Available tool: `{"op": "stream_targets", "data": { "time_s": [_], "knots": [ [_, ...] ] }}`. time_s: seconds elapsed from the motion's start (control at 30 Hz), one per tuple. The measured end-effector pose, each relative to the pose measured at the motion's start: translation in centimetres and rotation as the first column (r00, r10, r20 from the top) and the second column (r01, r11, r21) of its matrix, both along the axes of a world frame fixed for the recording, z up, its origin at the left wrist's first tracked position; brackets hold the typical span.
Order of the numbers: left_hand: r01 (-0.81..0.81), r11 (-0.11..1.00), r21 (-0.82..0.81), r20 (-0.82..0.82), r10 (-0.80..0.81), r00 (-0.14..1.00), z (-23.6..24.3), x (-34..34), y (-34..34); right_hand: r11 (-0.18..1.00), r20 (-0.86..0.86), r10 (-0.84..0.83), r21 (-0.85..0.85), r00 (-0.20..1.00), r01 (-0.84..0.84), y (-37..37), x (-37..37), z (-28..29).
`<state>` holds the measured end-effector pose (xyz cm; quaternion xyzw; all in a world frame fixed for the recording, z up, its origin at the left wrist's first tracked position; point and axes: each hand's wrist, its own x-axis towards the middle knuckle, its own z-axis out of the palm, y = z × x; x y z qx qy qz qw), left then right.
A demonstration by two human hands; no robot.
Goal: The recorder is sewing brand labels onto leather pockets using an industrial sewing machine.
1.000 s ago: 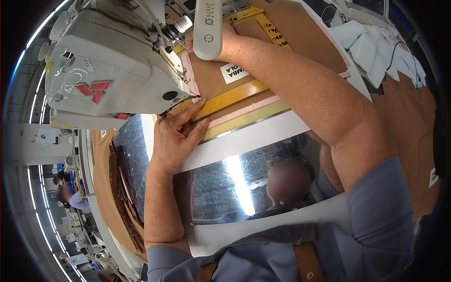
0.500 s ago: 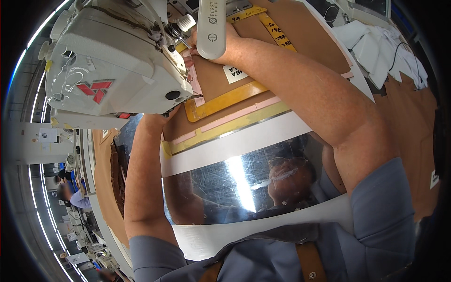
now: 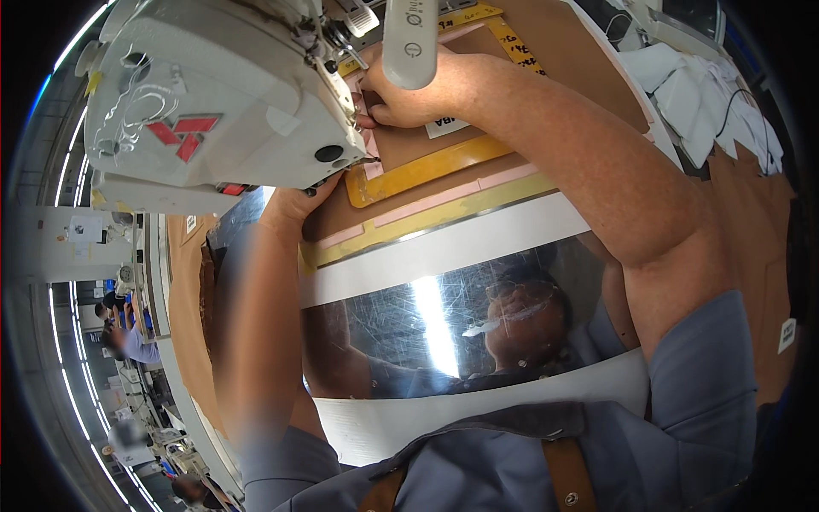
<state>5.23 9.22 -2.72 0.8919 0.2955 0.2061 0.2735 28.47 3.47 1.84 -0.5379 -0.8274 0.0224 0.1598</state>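
Note:
A white sewing machine head (image 3: 230, 102) reaches in from the upper left, over a brown flat panel (image 3: 409, 141) edged with pink and yellow strips. On that panel lies a yellow frame (image 3: 444, 171) with handwriting on its far part. My right hand (image 3: 418, 92) rests inside the frame, close to the machine's needle end. Its fingers are curled together over a pink strip (image 3: 373, 168); whether they pinch anything is hidden. At the frame's near left corner, my left hand (image 3: 303, 203) touches the brown panel under the machine head, which covers its fingers.
A shiny scratched metal plate (image 3: 452, 333) lies between my arms on a white surface. White cloth pieces (image 3: 682, 94) are heaped at the far right, beside brown sheets (image 3: 751, 230). A grey-white control bar (image 3: 410, 43) hangs above my right hand. Other people sit far left.
My right hand has come nearer, and its curled fingers now show beside the needle end. More of my left hand shows below the machine head. The whole view has shifted slightly.

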Motion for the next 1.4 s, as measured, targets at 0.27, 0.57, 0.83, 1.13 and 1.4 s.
{"op": "stream_targets", "data": {
  "time_s": [0.27,0.57,0.83,1.13,1.4],
  "knots": [
    [0.006,0.951,0.309,-0.192,0.056,0.980,3.3,-1.1,-8.7,0.969,0.160,-0.126,-0.191,0.979,0.156,-1.0,-0.1,-0.1],
    [-0.034,0.891,0.452,-0.352,0.213,0.912,3.7,3.0,-14.3,0.997,0.089,-0.072,-0.022,0.993,0.074,-1.5,0.5,-3.8],
    [-0.072,0.884,0.462,-0.452,0.304,0.839,3.3,4.1,-13.7,0.998,0.055,-0.024,0.067,0.998,0.020,-0.8,1.0,-5.2],
    [-0.090,0.885,0.457,-0.367,0.280,0.887,2.5,3.9,-13.4,0.998,0.069,-0.062,0.018,0.996,0.061,-1.0,0.9,-4.4],
    [-0.061,0.882,0.467,-0.321,0.233,0.918,2.3,3.9,-13.2,0.998,0.099,-0.057,-0.011,0.994,0.058,-1.1,0.8,-3.9]
  ]
}}
